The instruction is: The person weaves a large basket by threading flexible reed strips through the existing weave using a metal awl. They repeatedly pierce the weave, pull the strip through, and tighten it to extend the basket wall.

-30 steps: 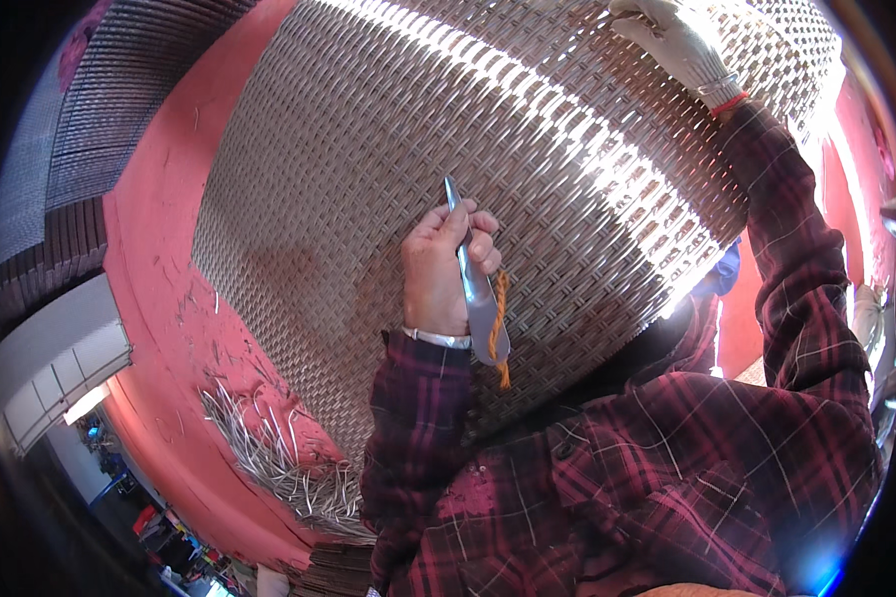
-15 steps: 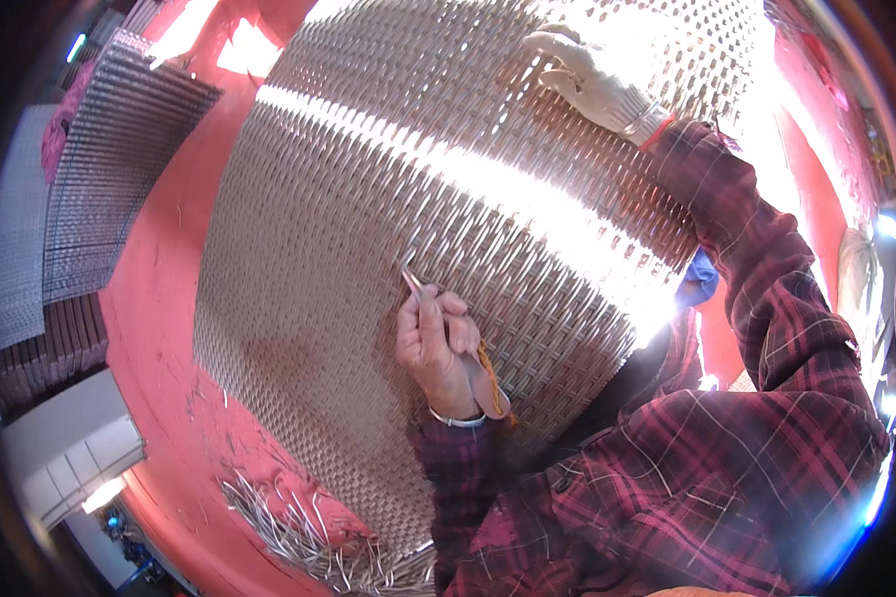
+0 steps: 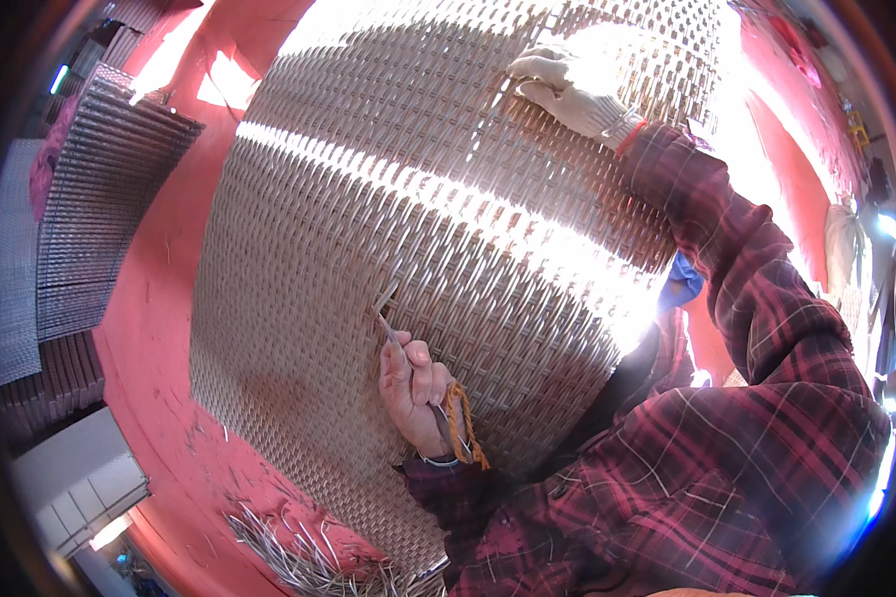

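Note:
A large woven panel of shiny grey-brown strips spreads in front of me. My left hand, bare, is closed around a slim metal tool with a narrow end; an orange cord hangs by its handle at my wrist. Its tip meets the weave beside a small dark gap, where a strip looks lifted; whether the tip is under that strip I cannot tell. Farther up, my right hand, in a pale knitted glove, rests on the panel with fingers stretched out, holding nothing.
Loose cut strips lie in a heap on the red floor at lower left. Other woven panels stand at the left, above a white box-like thing. A blue item shows beneath my right arm. Bright sunlight glares across the panel.
In the picture, both hands and the panel sit a little further left. My left hand has tilted and drawn slightly down, showing more of the tool; my right hand stays on the panel.

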Demonstrator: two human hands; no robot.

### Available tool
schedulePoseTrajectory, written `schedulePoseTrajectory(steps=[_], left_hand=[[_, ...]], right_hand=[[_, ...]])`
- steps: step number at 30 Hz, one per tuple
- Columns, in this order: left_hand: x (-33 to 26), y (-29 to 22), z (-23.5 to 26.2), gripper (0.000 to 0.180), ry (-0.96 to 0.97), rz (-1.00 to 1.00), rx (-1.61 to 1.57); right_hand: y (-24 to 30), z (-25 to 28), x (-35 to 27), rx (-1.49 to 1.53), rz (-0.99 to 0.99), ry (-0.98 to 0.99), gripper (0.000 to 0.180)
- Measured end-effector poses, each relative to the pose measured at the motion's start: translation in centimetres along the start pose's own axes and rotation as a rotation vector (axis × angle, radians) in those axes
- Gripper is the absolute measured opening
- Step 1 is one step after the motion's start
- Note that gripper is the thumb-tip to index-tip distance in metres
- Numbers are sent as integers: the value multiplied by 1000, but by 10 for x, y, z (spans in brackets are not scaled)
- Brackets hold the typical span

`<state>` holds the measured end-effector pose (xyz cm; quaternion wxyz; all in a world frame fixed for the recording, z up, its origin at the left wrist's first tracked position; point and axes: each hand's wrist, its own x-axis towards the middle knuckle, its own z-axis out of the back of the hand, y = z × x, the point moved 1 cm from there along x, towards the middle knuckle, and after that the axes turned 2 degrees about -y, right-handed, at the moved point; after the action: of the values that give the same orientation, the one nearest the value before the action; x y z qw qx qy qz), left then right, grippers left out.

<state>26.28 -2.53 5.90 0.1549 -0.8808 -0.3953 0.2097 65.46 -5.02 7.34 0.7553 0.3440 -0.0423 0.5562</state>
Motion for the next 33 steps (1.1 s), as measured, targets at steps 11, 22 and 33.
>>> schedulePoseTrajectory(steps=[11,22,33], left_hand=[[5,6,0,23,-107,36,156],[-20,3,-17,19,-132,182,422],[-19,7,-31,23,-191,150,547]], right_hand=[[7,-4,5,-44,181,38,18],[23,9,20,-127,-7,423,37],[17,9,57,49,-20,14,32]])
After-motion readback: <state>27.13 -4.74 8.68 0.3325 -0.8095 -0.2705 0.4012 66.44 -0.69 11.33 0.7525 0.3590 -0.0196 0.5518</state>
